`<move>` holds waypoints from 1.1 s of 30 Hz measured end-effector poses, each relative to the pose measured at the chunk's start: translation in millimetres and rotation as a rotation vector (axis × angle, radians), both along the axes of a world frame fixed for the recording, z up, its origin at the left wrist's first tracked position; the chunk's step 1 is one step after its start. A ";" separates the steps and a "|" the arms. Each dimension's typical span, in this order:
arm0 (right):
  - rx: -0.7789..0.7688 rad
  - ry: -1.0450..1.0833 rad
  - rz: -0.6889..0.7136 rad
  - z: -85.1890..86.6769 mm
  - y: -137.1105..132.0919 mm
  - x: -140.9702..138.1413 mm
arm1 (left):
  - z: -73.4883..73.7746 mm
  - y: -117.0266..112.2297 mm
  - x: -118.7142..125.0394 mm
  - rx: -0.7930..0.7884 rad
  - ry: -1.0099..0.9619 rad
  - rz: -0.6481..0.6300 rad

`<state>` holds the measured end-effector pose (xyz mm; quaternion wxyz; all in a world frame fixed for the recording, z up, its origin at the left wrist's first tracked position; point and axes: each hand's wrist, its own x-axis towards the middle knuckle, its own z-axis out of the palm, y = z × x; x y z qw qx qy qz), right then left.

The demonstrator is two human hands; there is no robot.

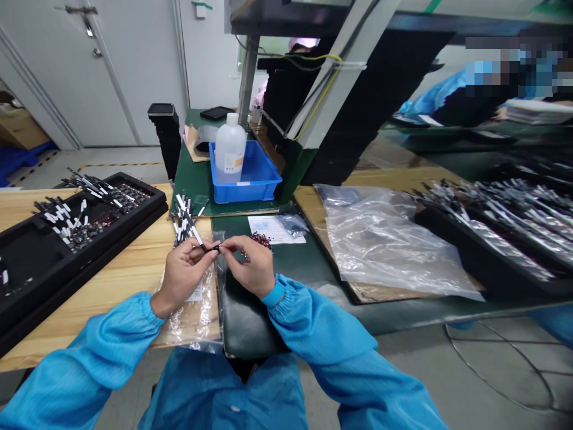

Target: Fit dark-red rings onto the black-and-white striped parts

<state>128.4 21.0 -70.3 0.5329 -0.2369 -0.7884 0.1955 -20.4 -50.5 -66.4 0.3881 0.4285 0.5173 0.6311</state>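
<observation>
My left hand [185,272] is closed, pinching a thin black-and-white strip [196,235] like a flex cable, which slants up to the left. Thumb and finger of my right hand [253,263] close at the strip's small black end; whether they grip that end or a tiny part on it, I cannot tell. Just behind my left hand lies a bunch of similar strips [181,220]. A pile of tiny dark-red and black parts [261,240] sits beyond my right fingers. Under my left wrist is a clear plastic bag [201,319] with a white label.
A black foam tray [27,266] with strips stands at left on the wooden board. Ahead, a blue bin [264,179] holds a white bottle [230,149]. At right lie plastic sheeting [385,239] and black trays of strips [474,263]. A person in blue [441,92] sits beyond.
</observation>
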 end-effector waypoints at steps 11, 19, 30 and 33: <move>0.042 0.039 -0.053 -2.1 2.5 1.8 | -9.2 -4.7 -0.8 0.107 0.235 -0.029; 0.137 -0.040 -0.081 0.5 1.6 2.5 | -6.9 -6.2 -0.6 0.077 0.306 0.001; 0.180 -0.059 -0.059 -1.9 6.1 2.4 | -3.9 -1.7 -0.8 0.078 0.250 -0.013; 0.173 -0.054 -0.023 -1.9 10.3 3.0 | 6.7 4.1 -8.0 0.109 0.147 0.045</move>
